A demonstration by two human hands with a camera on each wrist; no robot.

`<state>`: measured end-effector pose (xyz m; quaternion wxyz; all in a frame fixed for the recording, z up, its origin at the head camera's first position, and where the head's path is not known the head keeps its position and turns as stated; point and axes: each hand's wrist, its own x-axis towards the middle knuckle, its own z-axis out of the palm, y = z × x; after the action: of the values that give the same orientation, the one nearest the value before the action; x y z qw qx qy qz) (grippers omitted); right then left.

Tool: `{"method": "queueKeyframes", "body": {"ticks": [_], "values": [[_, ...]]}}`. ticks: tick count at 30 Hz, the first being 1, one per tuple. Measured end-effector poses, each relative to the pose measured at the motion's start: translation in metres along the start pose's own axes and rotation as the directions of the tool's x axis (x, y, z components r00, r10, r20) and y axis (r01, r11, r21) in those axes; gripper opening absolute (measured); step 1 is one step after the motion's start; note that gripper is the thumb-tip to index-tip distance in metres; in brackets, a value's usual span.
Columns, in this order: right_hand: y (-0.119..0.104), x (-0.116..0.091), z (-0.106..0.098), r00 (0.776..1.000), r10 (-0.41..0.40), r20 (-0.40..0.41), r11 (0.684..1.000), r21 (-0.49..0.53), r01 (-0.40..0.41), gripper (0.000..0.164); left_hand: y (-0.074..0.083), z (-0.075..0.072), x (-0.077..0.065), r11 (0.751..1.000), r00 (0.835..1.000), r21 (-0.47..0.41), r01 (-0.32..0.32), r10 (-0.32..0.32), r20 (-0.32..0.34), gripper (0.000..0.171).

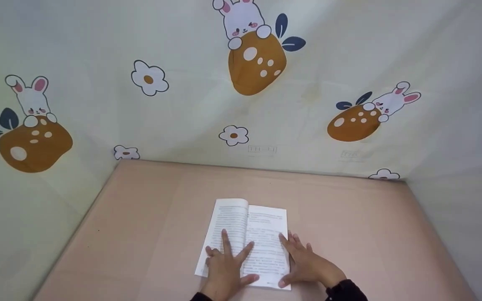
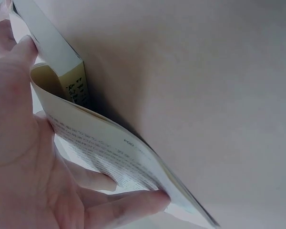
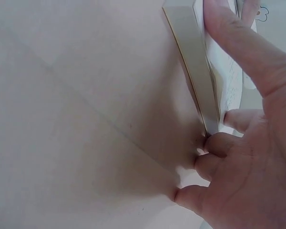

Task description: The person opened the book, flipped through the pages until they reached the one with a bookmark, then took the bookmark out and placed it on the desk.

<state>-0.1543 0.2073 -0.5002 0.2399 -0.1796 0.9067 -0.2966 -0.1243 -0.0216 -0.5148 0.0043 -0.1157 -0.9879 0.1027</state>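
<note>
— Where's the book (image 1: 268, 225) in all this?

— Right in front of me, lying open and face up on the beige tabletop (image 1: 140, 234). Lines of print run down both pages, but they're too fine for me to read, and the underside is out of sight.

— And your left hand (image 1: 226, 265)?

— Spread wide! It's flat over the lower part of the left page (image 1: 229, 219), one long finger pointing up the lines, the forefinger and thumb reaching across the fold onto the right page (image 1: 266, 255). It presses and rests, gripping nothing. It covers a good patch of print, and the fingers at its outer side bunch so closely I can't separate them.

— The right hand (image 1: 310, 265)?

— Loosely open at the right edge! Thumb by the bottom corner, forefinger on the margin, the other fingers just outside. From the right wrist, those fingertips meet the tabletop beside the page block (image 3: 193, 52); the far fingertip is cut off by the top edge.

— Anything at the fold?

— From the left wrist, yes: the yellow spine (image 2: 76, 78) peeks out under the arching pages, dark characters on it, too blurred and slanted to make out.

— Beyond that?

— Patterned fabric (image 1: 191, 121) all round, the top rabbit's ears clipped by the frame. My black sleeves (image 1: 345, 290) are cropped too, the left just a sliver.
</note>
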Motion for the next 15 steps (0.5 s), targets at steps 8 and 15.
{"method": "queueKeyframes", "body": {"ticks": [8,15], "values": [[0.0011,0.0,0.0017,1.0,-0.014,-0.023,1.0,-0.002,0.014,0.117,0.0011,0.0009,-0.0009,1.0,0.999,-0.004,0.003,-0.003,-0.046,0.085],[0.0004,0.0008,0.0022,0.999,-0.015,-0.041,1.0,-0.002,0.015,0.115,0.0007,0.0004,-0.0013,1.0,0.999,-0.007,-0.011,0.011,-0.04,0.096]]}}
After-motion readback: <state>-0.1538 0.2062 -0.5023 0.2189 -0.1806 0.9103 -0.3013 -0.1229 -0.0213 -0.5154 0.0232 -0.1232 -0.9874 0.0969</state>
